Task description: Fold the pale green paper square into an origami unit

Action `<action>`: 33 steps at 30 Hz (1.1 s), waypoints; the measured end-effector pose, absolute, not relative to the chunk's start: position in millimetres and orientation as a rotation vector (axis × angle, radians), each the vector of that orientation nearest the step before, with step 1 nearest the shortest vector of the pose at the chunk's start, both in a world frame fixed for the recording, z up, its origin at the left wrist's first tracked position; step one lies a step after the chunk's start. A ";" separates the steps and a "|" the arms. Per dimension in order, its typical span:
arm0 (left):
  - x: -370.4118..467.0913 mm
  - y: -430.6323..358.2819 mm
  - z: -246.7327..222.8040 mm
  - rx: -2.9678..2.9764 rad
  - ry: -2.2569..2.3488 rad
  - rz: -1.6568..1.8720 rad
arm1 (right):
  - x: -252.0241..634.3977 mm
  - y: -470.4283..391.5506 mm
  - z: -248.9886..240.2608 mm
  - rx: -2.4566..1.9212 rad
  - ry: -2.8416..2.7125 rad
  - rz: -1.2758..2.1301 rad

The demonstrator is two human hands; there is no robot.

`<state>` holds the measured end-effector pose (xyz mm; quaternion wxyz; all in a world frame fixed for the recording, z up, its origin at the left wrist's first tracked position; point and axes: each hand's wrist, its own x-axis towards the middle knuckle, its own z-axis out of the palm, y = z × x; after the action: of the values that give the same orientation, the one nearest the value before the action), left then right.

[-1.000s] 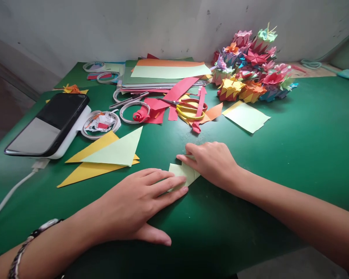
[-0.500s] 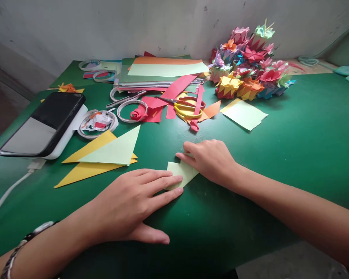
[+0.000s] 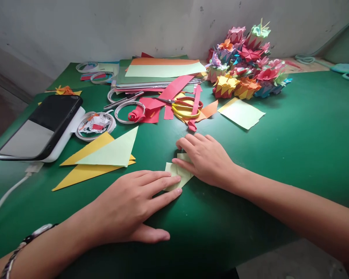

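Note:
A small folded piece of pale green paper (image 3: 171, 168) lies on the green table between my hands. My left hand (image 3: 139, 197) is open, its outstretched fingertips resting flat on the paper's left part and its thumb held apart on the table. Over the right part, my right hand (image 3: 208, 161) is closed with curled fingers pressing on the paper, which it partly covers. A pale green paper triangle (image 3: 112, 153) rests on yellow folded triangles (image 3: 84, 176), beyond my left hand.
A phone (image 3: 40, 126) on a white block with a cable (image 3: 8, 192) lies at left. Behind are tape rolls (image 3: 130, 112), scissors (image 3: 186, 108), red paper scraps (image 3: 177, 88), stacked paper (image 3: 163, 69), a pale green sheet (image 3: 241, 113) and paper flowers (image 3: 250, 69).
My right hand has shifted slightly left over the folded paper, its fingers lifting a little and its thumb now lower across the paper. My left hand stays nearly still. The view has moved slightly.

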<state>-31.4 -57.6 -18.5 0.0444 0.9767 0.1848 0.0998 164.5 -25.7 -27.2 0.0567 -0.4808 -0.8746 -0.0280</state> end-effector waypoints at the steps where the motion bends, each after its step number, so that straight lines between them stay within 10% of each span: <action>1: -31.4 -57.6 -18.4 2.983 0.564 0.304 | 164.0 -25.5 -27.1 -1.472 -2.652 -0.092; 11: -31.7 -57.5 -21.7 2.936 0.594 0.214 | 170.3 -27.0 -25.9 -1.565 -2.651 -0.202; 22: -30.7 -54.7 -18.0 2.934 0.628 0.024 | 192.1 -31.0 -20.6 -1.294 -2.490 0.614; 33: -23.6 -55.9 -19.2 2.931 0.607 0.088 | 190.2 -36.3 -25.7 -1.328 -2.538 0.418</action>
<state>-23.6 -55.9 -19.2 0.0736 0.9761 0.2022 0.0294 190.2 -36.3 -25.7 0.1230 -0.4553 -0.8701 0.1434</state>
